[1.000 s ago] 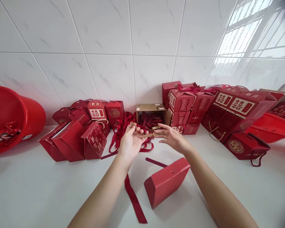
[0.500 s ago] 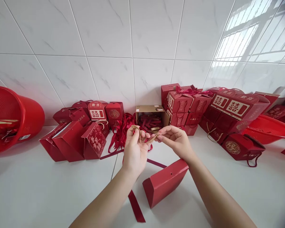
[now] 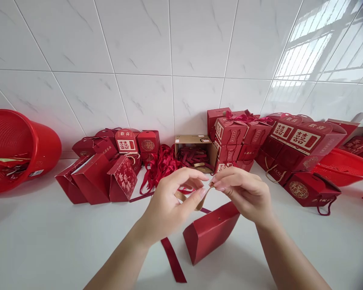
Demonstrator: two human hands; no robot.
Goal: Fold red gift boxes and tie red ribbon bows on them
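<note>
A tan strap [image 3: 200, 204] hangs in a loop between my two hands. My left hand [image 3: 177, 201] curls round it, with thumb and fingertips near its upper part. The end of the strap is pinched in the fingertips of my right hand [image 3: 242, 188]. Below my hands a plain red box [image 3: 211, 233] with a small hole in its top edge lies on the white table [image 3: 115, 245]. A dark red ribbon [image 3: 173, 259] runs beside it, partly hidden by my left hand.
Behind are a cardboard box [image 3: 213, 155] of dark straps and a heap of red ribbons [image 3: 161, 165]. Red gift boxes [image 3: 127, 141] stand left, more stacked boxes [image 3: 231, 133] right. A red basket [image 3: 46, 147] is far left, another [image 3: 345, 167] right.
My left hand has turned and come closer to the camera, and my right hand has moved slightly right and down, with the strap still between them. A bit of a hand now shows at the far left edge.
</note>
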